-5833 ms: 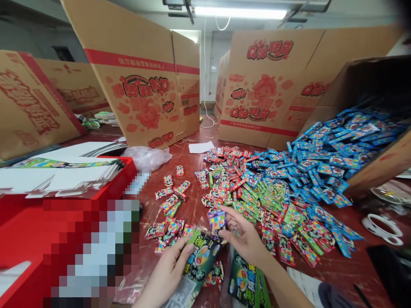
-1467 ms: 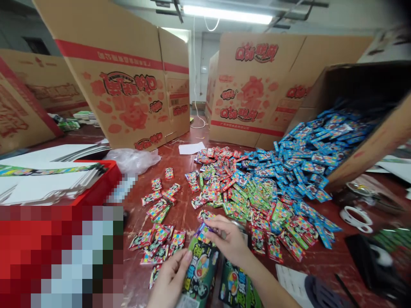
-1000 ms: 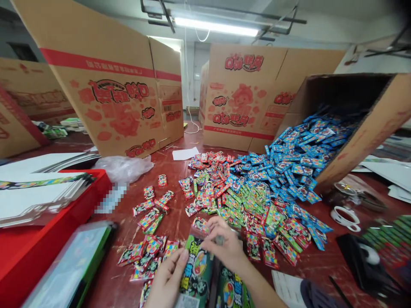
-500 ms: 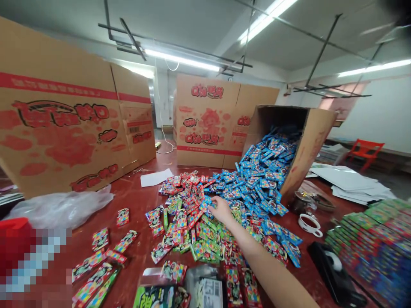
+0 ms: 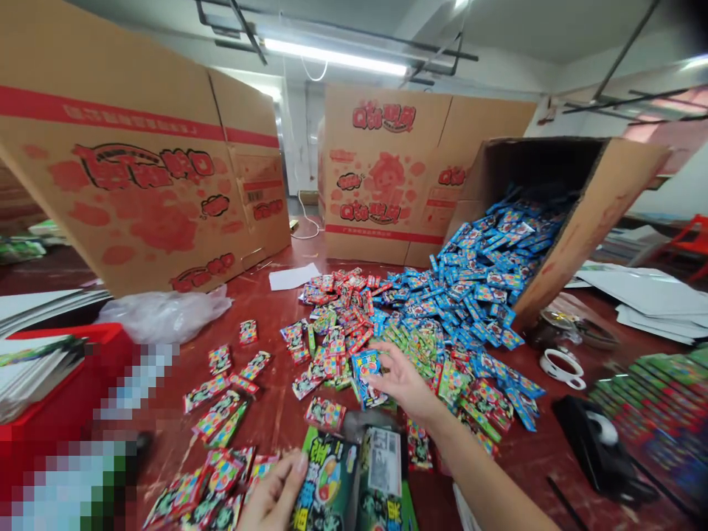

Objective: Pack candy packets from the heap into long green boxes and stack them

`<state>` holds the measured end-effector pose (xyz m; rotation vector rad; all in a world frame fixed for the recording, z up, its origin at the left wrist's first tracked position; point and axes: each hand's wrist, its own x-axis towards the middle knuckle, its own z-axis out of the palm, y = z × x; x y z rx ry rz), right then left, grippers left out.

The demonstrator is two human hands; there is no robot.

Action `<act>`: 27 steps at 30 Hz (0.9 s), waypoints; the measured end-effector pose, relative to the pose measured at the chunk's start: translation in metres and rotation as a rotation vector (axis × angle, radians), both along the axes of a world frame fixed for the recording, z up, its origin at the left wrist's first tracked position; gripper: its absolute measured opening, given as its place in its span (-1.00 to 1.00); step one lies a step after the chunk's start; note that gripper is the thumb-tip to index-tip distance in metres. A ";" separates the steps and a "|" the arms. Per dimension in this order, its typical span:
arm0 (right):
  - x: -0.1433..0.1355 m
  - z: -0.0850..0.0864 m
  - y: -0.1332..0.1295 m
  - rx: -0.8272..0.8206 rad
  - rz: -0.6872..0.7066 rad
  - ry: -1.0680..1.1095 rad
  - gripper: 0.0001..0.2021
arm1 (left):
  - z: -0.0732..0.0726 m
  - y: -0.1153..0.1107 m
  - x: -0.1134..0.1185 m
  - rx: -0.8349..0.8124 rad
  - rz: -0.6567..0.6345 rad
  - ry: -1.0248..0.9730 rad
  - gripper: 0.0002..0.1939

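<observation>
A blue packet (image 5: 369,378) was held in the grip of the right hand (image 5: 399,377), clamped between fingers and thumb above the tabletop (image 5: 293,316). A green-and-black pouch (image 5: 326,476) was pinched at its left edge by the left hand (image 5: 276,490). Blue packets (image 5: 476,273) were spilled from an open carton (image 5: 600,203).

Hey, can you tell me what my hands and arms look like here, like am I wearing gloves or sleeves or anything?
Your left hand and right hand are both bare, with no gloves and no rings that show. Your right forearm is uncovered as far as the picture shows, with no sleeve, watch or bracelet on it. Too little of your left arm shows to tell about a sleeve.
</observation>
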<state>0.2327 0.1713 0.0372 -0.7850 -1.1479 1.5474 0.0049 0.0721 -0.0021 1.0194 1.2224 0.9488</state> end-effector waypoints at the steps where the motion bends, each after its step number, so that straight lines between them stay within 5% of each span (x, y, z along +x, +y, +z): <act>1: -0.007 -0.001 -0.008 0.001 -0.043 0.034 -0.52 | -0.001 -0.004 0.001 0.004 -0.016 -0.011 -0.46; 4: -0.022 -0.005 -0.028 -0.068 -0.071 0.137 -0.52 | -0.003 -0.018 0.000 0.029 -0.011 -0.042 -0.48; 8: -0.032 -0.010 -0.048 -0.178 0.085 0.162 -0.72 | -0.002 -0.036 -0.002 0.015 0.024 -0.129 -0.51; 14: -0.049 -0.015 -0.055 0.005 -0.101 0.102 -0.68 | 0.002 -0.051 0.005 0.097 0.009 -0.049 -0.55; 20: -0.044 -0.015 -0.064 0.282 -0.009 -0.312 -0.47 | 0.011 -0.054 0.014 0.131 -0.013 -0.042 -0.56; 24: -0.023 -0.012 -0.066 0.346 0.129 -0.453 -0.61 | 0.013 -0.051 0.022 0.148 0.009 -0.054 -0.57; 27: -0.014 -0.017 -0.063 0.330 0.048 -0.477 -0.71 | 0.008 -0.051 0.030 0.141 0.028 -0.082 -0.57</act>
